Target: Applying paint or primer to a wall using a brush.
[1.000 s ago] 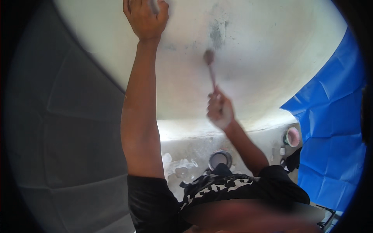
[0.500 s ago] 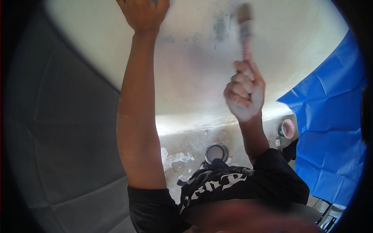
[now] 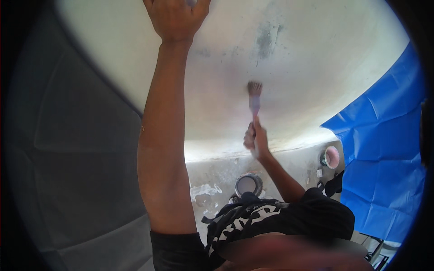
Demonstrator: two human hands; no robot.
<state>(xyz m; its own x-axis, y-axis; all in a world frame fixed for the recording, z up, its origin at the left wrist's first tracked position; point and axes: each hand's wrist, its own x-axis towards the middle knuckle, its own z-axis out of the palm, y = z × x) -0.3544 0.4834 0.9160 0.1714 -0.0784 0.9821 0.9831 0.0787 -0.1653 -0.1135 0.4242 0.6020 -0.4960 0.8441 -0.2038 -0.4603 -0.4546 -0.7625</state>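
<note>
Right hand (image 3: 256, 139) clasps a brush (image 3: 255, 100) before a pale wall (image 3: 217, 99); left hand (image 3: 177, 20), higher and well apart, has its thumb spread.

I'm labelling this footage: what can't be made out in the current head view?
In the head view:
Left hand: fingertips cut off by the top edge.
Brush: lower handle hidden by the right hand; blur hides whether its bristles touch the pale surface.
Bucket: near edge partly hidden by the black shirt.
</note>
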